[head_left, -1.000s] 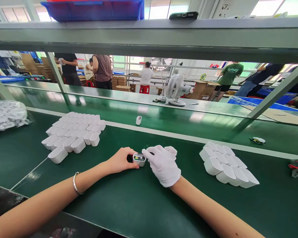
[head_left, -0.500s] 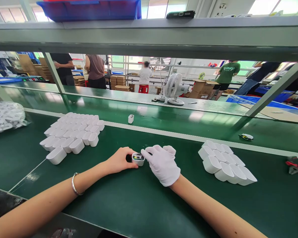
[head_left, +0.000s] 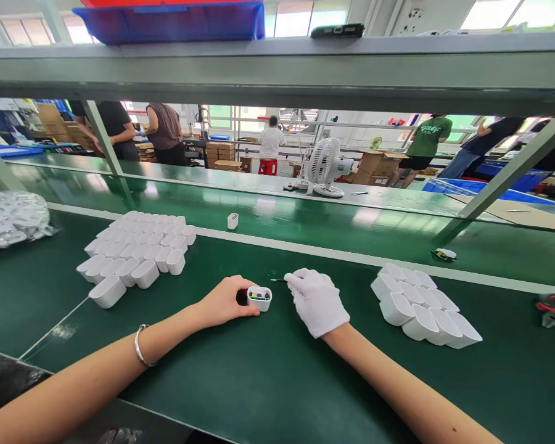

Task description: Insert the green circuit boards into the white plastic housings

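Observation:
My bare left hand (head_left: 226, 301) grips a small white oval plastic housing (head_left: 259, 306) between thumb and fingers. Its top faces me, uncovered, and a green circuit board (head_left: 259, 295) with small parts shows inside. To the right, my white-gloved right hand (head_left: 317, 301) pinches a thin dark tool (head_left: 280, 280) with a bright narrow tip pointing left. The tip is apart from the housing, slightly above and right of it. Most of the tool is hidden in the glove, so its exact kind cannot be made out.
Rows of white housings (head_left: 134, 246) stand at left, and a smaller group (head_left: 420, 302) at right. Red-handled pliers (head_left: 554, 310) lie far right. One housing (head_left: 232, 221) and a loose circuit board (head_left: 444, 254) rest on the green belt (head_left: 305, 228). A bagged bundle (head_left: 13, 219) sits left.
My right hand has drawn back rightward from the housing, bringing the tool's tip into view. My left hand keeps its hold. The far housing and loose circuit board have shifted left with the belt.

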Demonstrator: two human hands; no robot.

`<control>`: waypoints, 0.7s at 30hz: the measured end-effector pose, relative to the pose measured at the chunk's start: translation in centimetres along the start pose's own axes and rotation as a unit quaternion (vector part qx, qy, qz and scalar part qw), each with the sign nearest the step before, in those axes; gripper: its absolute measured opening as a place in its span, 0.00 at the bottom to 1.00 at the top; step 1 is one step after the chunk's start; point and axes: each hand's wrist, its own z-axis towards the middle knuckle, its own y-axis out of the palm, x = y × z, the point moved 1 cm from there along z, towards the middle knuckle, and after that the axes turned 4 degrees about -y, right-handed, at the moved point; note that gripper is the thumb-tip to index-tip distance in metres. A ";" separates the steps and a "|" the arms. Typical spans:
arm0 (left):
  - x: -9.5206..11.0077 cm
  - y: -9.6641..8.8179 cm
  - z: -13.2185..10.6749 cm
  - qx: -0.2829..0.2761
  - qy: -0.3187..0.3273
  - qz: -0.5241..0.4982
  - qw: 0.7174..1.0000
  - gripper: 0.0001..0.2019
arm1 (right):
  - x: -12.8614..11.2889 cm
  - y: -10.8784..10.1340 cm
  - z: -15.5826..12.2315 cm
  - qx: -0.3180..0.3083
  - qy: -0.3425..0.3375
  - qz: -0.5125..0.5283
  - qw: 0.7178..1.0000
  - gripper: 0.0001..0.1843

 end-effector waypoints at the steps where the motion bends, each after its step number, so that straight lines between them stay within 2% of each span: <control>1: 0.0 0.0 -0.1 0.002 0.002 0.001 1.000 0.17 | 0.4 0.3 0.0 -0.036 0.036 0.000 0.999 0.09; 3: 0.0 0.1 -0.1 0.003 0.008 0.006 1.000 0.17 | 0.8 0.7 -0.1 -0.093 0.084 0.000 0.992 0.09; 5: 0.0 0.1 -0.1 0.004 0.008 0.010 1.000 0.16 | 0.5 0.6 -0.2 -0.083 0.085 0.015 0.993 0.09; 7: 0.0 0.1 -0.1 0.003 0.005 0.009 1.000 0.15 | -0.3 0.1 -0.4 -0.016 0.029 0.074 0.997 0.10; 9: 0.1 0.1 0.0 0.004 0.009 0.008 1.000 0.14 | -1.4 -0.3 -0.7 0.035 -0.067 0.161 0.984 0.15; 11: 0.1 0.2 0.0 0.004 0.021 0.010 1.000 0.13 | -2.3 -0.4 -0.9 0.031 -0.137 0.229 0.963 0.19; 12: 0.1 0.2 0.0 0.003 0.026 0.011 1.000 0.12 | -2.6 -0.2 -1.0 0.021 -0.149 0.253 0.956 0.19; 14: 0.1 0.2 0.0 0.002 0.030 0.008 1.000 0.12 | -2.9 0.5 -1.0 0.001 -0.141 0.312 0.940 0.19; 18: 0.0 0.2 0.0 -0.001 0.022 0.003 1.000 0.13 | -3.0 1.6 -0.7 -0.026 -0.098 0.444 0.890 0.15; 21: 0.0 0.2 0.0 0.000 0.011 0.010 1.000 0.14 | -3.0 1.8 -0.7 -0.041 -0.038 0.497 0.866 0.14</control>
